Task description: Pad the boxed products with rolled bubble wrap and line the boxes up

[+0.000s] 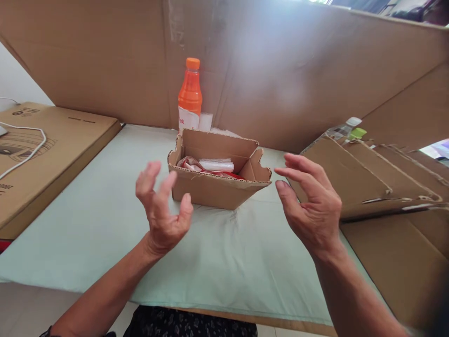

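left hand (162, 210), right hand (310, 201), empty, flanking cardboard box (217, 180)

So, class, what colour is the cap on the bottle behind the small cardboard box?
Orange, matching the bottle below it; the cap shows best in the head view.

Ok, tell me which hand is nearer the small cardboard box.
Left. The left hand hovers open at the small cardboard box's front left corner; the right hand is raised open, apart from its right side.

matt corrugated cardboard box (217, 180)
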`<state>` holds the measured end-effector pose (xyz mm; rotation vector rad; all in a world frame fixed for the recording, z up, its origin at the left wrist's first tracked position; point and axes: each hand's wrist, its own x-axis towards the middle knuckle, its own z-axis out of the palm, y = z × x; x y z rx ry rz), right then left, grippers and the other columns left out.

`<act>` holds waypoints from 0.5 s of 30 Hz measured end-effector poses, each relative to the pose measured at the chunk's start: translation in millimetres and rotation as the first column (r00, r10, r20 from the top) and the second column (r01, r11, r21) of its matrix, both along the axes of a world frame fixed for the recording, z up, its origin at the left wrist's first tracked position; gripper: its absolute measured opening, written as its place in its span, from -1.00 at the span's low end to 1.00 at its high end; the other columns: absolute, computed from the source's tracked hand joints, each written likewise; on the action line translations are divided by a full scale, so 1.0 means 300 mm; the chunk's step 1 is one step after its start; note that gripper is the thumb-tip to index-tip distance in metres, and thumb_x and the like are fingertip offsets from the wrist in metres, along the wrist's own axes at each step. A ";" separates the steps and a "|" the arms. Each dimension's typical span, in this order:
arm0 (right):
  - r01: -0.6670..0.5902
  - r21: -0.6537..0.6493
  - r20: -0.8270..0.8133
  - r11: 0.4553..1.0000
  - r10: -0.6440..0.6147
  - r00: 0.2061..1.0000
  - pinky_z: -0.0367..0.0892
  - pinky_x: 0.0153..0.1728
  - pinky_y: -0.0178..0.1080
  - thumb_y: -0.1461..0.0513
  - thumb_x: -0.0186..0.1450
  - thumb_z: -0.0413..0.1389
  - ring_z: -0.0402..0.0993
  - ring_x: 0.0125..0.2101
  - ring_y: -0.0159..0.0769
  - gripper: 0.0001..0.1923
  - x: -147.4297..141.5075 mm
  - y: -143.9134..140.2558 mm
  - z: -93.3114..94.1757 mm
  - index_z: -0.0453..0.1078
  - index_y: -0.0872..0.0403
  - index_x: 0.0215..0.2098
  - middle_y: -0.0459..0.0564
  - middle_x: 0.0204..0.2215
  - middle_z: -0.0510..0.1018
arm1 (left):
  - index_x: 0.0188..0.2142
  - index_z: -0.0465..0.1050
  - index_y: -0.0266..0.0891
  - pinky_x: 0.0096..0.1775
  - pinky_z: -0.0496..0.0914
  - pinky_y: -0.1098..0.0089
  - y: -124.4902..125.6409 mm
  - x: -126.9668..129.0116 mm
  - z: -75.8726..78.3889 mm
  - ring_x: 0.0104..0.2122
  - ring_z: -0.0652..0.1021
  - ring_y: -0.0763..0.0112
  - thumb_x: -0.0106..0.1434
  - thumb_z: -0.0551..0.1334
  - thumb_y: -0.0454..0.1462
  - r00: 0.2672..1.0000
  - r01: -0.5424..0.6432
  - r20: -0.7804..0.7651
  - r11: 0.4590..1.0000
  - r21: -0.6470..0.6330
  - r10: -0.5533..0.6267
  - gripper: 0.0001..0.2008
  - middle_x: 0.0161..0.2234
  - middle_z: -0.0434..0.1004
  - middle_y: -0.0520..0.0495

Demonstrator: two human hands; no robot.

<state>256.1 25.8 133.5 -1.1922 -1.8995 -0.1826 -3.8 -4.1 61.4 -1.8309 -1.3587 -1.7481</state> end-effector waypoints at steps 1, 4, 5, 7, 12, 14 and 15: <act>0.022 -0.032 -0.080 0.999 -0.025 0.997 0.34 0.14 0.10 0.18 0.37 0.11 0.43 0.15 -0.06 -0.76 0.026 -0.009 -0.026 0.49 -0.06 -0.01 0.07 0.14 0.50 | 0.36 0.09 -0.05 0.32 0.12 -0.15 0.017 -0.008 -0.010 0.38 0.16 -0.04 0.27 0.29 -0.31 0.998 0.006 0.060 1.000 -0.020 -0.005 -0.29 0.37 0.08 -0.25; -0.006 -0.229 -0.226 0.974 -0.047 0.973 0.41 0.05 0.07 0.10 0.31 0.17 0.43 0.14 -0.05 -0.59 0.062 -0.002 -0.111 0.41 -0.04 0.11 0.10 0.18 0.47 | 0.39 0.01 -0.07 0.33 0.13 -0.07 0.073 -0.024 -0.044 0.36 0.21 0.02 0.27 0.33 -0.21 0.968 0.071 0.251 0.984 -0.165 -0.028 -0.22 0.37 0.11 -0.27; -0.036 -0.294 -0.256 0.955 -0.042 0.966 0.42 0.03 0.06 0.08 0.28 0.19 0.44 0.13 -0.06 -0.53 0.059 0.007 -0.136 0.38 -0.04 0.14 0.12 0.19 0.46 | 0.38 0.04 -0.08 0.33 0.15 -0.04 0.091 -0.028 -0.055 0.34 0.25 0.04 0.26 0.35 -0.18 0.946 0.125 0.321 0.967 -0.223 -0.048 -0.22 0.35 0.16 -0.28; -0.101 -0.391 -0.308 0.915 -0.026 0.951 0.40 0.04 0.05 0.05 0.24 0.22 0.44 0.11 -0.07 -0.44 0.036 0.029 -0.172 0.33 -0.02 0.18 0.13 0.19 0.46 | 0.33 0.13 -0.11 0.28 0.24 0.04 0.121 -0.033 -0.070 0.26 0.37 0.09 0.24 0.38 -0.13 0.881 0.263 0.463 0.915 -0.306 -0.098 -0.26 0.28 0.29 -0.27; -0.223 -0.465 -0.485 0.857 -0.036 0.874 0.35 0.06 0.03 0.05 0.26 0.16 0.45 0.02 -0.10 -0.51 -0.041 0.075 -0.199 0.37 0.04 0.11 0.11 0.06 0.54 | 0.02 0.41 -0.21 0.03 0.42 0.29 0.166 -0.039 -0.076 -0.06 0.53 0.28 0.22 0.38 -0.05 0.757 0.446 0.639 0.821 -0.357 -0.134 -0.54 -0.06 0.52 -0.12; -0.239 -0.456 -0.545 0.857 -0.057 0.836 0.34 0.06 0.04 0.04 0.26 0.15 0.45 -0.01 -0.11 -0.53 -0.055 0.083 -0.202 0.38 0.03 0.09 0.07 0.01 0.55 | -0.07 0.44 -0.23 -0.03 0.43 0.34 0.176 -0.041 -0.075 -0.14 0.52 0.31 0.18 0.40 -0.05 0.753 0.433 0.648 0.828 -0.357 -0.115 -0.57 -0.16 0.52 -0.07; -0.242 -0.457 -0.563 0.856 -0.067 0.824 0.33 0.06 0.04 0.04 0.25 0.16 0.45 -0.02 -0.11 -0.53 -0.058 0.084 -0.203 0.39 0.02 0.09 0.06 -0.01 0.56 | -0.09 0.44 -0.23 -0.06 0.43 0.35 0.181 -0.042 -0.075 -0.16 0.51 0.32 0.15 0.42 -0.06 0.753 0.423 0.650 0.834 -0.354 -0.105 -0.57 -0.18 0.52 -0.06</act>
